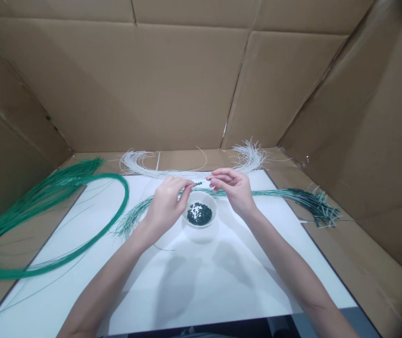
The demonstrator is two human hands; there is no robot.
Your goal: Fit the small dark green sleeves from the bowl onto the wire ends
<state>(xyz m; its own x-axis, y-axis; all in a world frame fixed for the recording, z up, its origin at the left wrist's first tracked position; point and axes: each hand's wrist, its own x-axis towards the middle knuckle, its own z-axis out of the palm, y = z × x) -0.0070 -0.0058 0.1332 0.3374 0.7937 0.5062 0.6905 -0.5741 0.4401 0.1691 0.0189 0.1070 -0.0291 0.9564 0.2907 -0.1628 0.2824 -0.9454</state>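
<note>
My left hand [167, 199] is closed in a pinch on a thin strand. Several dark green beads [199, 183] sit on the strand just past the fingertips, and its pale tip points right. Across a small gap, my right hand [235, 190] pinches a tiny dark bead [208, 179] between thumb and forefinger, its other fingers loosely curled. Below both hands stands a small white bowl [215, 212] partly filled with loose dark green beads [204, 216]. Behind the bowl lies a bundle of green strands [269, 193], with dark sections near its right end.
A large coil of green strands [126, 190] lies at the left, partly over the white board [133, 300]. White strands [250, 157] form a curved bundle at the back. Cardboard walls [186, 89] rise behind and on both sides.
</note>
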